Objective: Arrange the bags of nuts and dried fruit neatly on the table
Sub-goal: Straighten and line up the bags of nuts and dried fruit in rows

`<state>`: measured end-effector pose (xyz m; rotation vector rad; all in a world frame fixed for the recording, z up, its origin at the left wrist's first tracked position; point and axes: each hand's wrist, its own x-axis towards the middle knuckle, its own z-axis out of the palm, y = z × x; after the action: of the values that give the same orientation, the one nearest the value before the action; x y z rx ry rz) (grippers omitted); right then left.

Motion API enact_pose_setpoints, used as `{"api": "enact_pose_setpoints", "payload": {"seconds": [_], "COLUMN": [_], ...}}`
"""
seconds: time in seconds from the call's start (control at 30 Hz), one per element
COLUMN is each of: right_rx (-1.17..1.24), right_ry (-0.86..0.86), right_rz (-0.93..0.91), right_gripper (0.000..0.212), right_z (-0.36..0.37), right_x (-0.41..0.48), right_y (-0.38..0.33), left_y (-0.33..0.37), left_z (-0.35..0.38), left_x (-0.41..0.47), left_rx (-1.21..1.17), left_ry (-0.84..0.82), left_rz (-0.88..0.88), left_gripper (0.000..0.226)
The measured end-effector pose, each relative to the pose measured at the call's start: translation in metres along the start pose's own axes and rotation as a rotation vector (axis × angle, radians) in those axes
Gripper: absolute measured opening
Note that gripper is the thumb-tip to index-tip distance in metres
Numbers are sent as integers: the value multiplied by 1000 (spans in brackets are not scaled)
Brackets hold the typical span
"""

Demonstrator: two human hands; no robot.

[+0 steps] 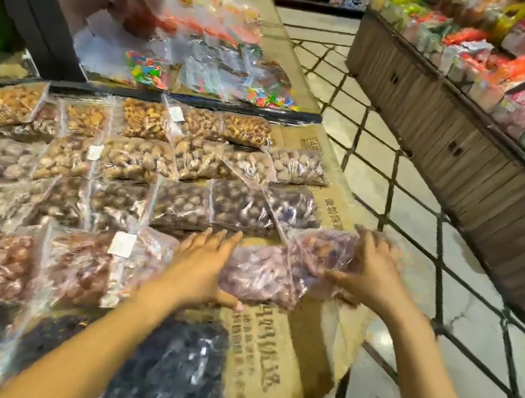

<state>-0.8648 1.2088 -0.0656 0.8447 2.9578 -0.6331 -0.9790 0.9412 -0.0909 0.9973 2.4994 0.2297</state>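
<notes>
Far left rows: clear, crinkly plastic bags of nuts (63,158) lie flat in overlapping rows on the desk, tan and lumpy at the back, browner towards the front.
Front left bags: soft pouches of reddish-brown dried fruit (75,268); one has a white square label (122,243) at its top edge.
Dark bag: a glossy pouch of near-black dried fruit (177,368) at the near edge, partly under the left forearm.
Desk: covered with flat brown cardboard (265,359) printed with dark characters, its front corner ragged and bent.
Left hand (199,264): open and flat, palm down, fingers spread, lying on the cardboard with its thumb side against the pale purple bag.
Pale purple bag (258,279): plump, smooth film over pinkish-purple pieces, lying on the cardboard between the two hands.
Right hand (368,272): closed around a second blurred purple-brown bag (321,254), thumb under and fingers over its right end; this bag is tilted and overlaps the pale purple one.
Back of desk: shiny bags of bright multicoloured sweets (147,70).
Floor (412,293): pale glossy tiles crossed by dark diagonal lines.
Right side: a wooden slatted stand (452,154) stacked with colourful packets.
</notes>
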Motion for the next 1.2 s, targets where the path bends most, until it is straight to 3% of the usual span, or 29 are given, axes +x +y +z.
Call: {"api": "enact_pose_setpoints", "payload": {"seconds": [0.1, 0.2, 0.33, 0.5, 0.63, 0.73, 0.87, 1.03, 1.2], "right_rx": [-70, -81, -184, -147, -152, -165, -176, -147, -134], "right_ry": [-229, -330, -268, -207, -184, -142, -112, -142, -147], "right_rz": [-140, -231, -331, -380, -384, -379, -384, -402, -400], "right_gripper": [122, 118, 99, 103, 102, 104, 108, 112, 103], "right_z": [-4, -2, 10, 14, 16, 21, 23, 19, 9], "right_x": [24, 35, 38, 37, 37, 36, 36, 38, 54], "right_y": [18, 21, 25, 29, 28, 30, 34, 40, 48], "left_y": [14, 24, 35, 41, 22, 9, 15, 28, 81], "left_z": [7, 4, -2, -22, -43, -38, -30, -32, -19], "left_x": [22, 27, 25, 16, -12, -27, -17, -14, -12], "left_rx": [146, 187, 90, 259, 321, 215, 176, 165, 77], "left_ry": [-91, -150, -88, 108, 59, 32, 58, 62, 325], "left_rz": [-74, -119, -126, -70, -189, -301, -281, -376, -297], "left_gripper": [135, 142, 121, 87, 95, 106, 101, 100, 90]}}
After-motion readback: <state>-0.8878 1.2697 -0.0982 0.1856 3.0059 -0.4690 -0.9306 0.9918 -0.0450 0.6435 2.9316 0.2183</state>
